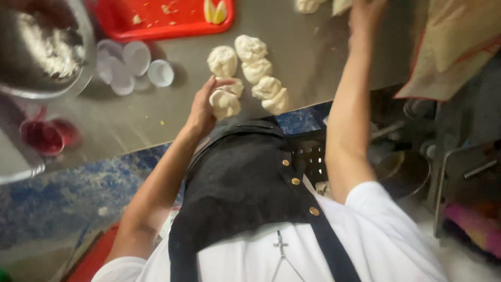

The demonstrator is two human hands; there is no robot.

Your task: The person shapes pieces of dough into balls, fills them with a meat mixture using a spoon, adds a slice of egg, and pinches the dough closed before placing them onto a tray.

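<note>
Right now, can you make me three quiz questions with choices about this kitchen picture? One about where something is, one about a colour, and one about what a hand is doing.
1. Where are the paper cups?
A. On the tray
B. On the table, below the tray
C. In the bowl

2. What colour is the tray?
A. Red
B. Green
C. Yellow

3. What is the left hand doing?
A. Resting flat
B. Holding a spoon
C. Holding a dough ball

Answers:
1 B: the cups sit on the grey table, just off the tray's edge.
2 A: the tray is bright red.
3 C: the fingers curl round a dough ball at the table's edge.
</note>
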